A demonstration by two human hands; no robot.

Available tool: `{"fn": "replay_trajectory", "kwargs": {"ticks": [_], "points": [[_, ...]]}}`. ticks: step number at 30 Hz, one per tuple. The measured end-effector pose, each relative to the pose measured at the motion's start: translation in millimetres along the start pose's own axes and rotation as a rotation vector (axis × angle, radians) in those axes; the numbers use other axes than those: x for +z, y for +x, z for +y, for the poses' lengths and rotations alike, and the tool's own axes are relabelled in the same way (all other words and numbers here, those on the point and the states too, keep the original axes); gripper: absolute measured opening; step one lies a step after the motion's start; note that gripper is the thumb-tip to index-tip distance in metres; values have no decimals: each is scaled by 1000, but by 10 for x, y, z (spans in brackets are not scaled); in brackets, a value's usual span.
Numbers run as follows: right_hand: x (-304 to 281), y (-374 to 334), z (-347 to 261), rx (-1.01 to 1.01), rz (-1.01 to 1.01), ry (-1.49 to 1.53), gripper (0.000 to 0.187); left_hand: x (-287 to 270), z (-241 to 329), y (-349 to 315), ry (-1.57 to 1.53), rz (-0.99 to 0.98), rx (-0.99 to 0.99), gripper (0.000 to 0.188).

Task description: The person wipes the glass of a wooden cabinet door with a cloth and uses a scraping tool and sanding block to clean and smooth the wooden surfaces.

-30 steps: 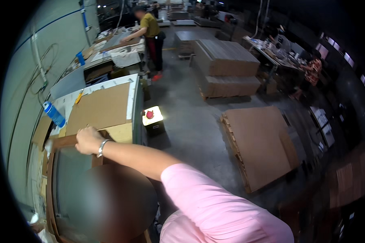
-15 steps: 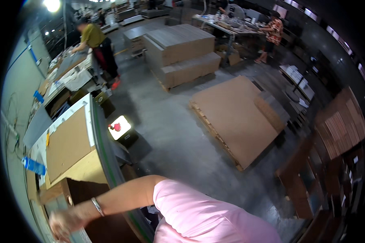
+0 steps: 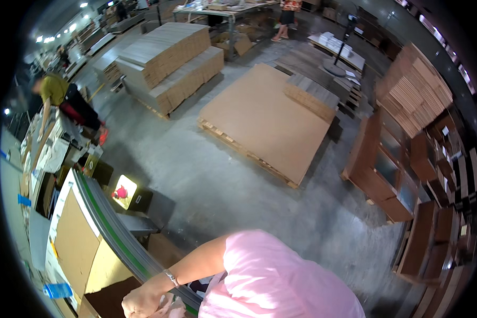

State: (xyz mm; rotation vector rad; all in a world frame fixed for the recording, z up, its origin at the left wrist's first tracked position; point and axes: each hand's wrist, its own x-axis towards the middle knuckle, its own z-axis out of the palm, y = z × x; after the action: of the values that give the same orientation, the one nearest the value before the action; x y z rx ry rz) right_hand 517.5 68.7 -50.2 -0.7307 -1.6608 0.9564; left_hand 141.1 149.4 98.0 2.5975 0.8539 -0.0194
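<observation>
My right hand [image 3: 142,302], with a silver band on its wrist, is closed at the lower edge. A crumpled pale cloth [image 3: 170,308] shows just under the wrist, and the fingers seem curled round it. The hand is over the near end of a dark brown wooden piece [image 3: 108,298], cut off by the lower edge. Beyond it on the workbench lies a tan board [image 3: 75,233]. A blue can or bottle [image 3: 58,290] lies at the bench's left side. My left hand is out of the picture.
A grey rail with a green stripe [image 3: 108,222] edges the bench. A lit box with a red item [image 3: 124,192] stands beyond. A pallet with a brown sheet [image 3: 265,124], stacked panels [image 3: 167,58] and brown cabinets [image 3: 381,164] stand around. A co-worker [image 3: 69,100] bends over another bench.
My view has swung to the right, so the room has shifted left in the picture. My right hand has drawn back toward me and is closer to the bench's rail. The co-worker still bends over the bench.
</observation>
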Motion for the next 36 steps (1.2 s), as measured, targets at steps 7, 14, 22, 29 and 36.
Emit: {"fn": "replay_trajectory", "kwargs": {"ticks": [7, 14, 22, 29, 36], "points": [[-200, -383, 166, 73, 421, -64, 26, -28, 1443, 1092, 130, -172, 83, 33], [-3, -447, 235, -41, 43, -275, 39, 141, 1743, 1471, 146, -162, 202, 31], [-206, -596, 436, 37, 72, -7, 27, 286, 1900, 1666, 144, -97, 282, 29], [-417, -741, 227, 96, 27, 525, 43, 369, 1965, 1684, 134, 61, 430, 28], [-364, -616, 117, 181, 88, 666, 44, 744, 2038, 1518, -2, -124, 159, 26]]}}
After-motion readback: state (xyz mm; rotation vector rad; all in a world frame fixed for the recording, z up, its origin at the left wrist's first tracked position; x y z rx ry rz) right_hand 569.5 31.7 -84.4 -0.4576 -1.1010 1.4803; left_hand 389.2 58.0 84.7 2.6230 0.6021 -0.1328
